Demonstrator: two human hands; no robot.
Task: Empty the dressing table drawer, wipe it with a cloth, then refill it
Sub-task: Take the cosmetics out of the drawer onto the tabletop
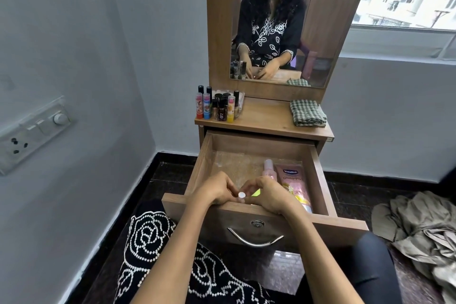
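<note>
The wooden drawer (207, 155) of the dressing table stands pulled out in front of me. Both hands reach into its near end. My left hand (214, 189) and my right hand (269, 194) meet around a small item with a white round cap (241, 195); their fingers curl on it. A yellow-green bit (256, 192) shows between the fingers. A pink spray bottle (269, 170) and a pink Vaseline tube (294, 185) lie along the drawer's right side. A folded green checked cloth (307, 113) rests on the table top at the right.
Several lipsticks and small bottles (217, 106) stand on the table top's left corner, below the mirror (278, 20). A crumpled beige fabric (419, 229) lies on the dark floor at the right. A switch panel (32, 128) sits on the left wall.
</note>
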